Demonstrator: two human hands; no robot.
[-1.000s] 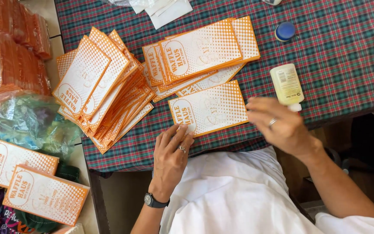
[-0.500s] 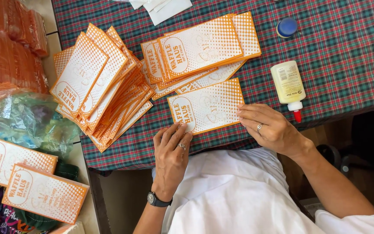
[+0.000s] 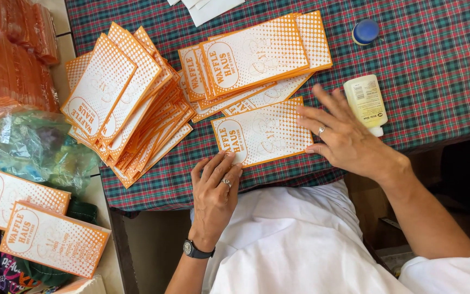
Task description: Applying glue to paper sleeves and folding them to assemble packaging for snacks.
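Observation:
A single orange-and-white paper sleeve (image 3: 262,133) lies flat near the front edge of the plaid-covered table (image 3: 436,65). My left hand (image 3: 216,188) presses its fingertips on the sleeve's near left corner. My right hand (image 3: 344,136), fingers spread, rests flat on the sleeve's right end. A small glue bottle (image 3: 365,102) lies on its side just right of my right hand, partly hidden behind the fingers. Neither hand grips anything.
A fanned stack of the same sleeves (image 3: 121,103) covers the table's left part; another pile (image 3: 257,57) lies behind the single sleeve. A blue cap (image 3: 365,31) sits at the back right. Wrapped orange bundles (image 3: 12,65), a plastic bag (image 3: 33,147) and two more sleeves (image 3: 39,228) lie at left.
My right hand has slid left from beside the glue bottle onto the sleeve's right end and spread its fingers. My left hand has stayed at the sleeve's near corner.

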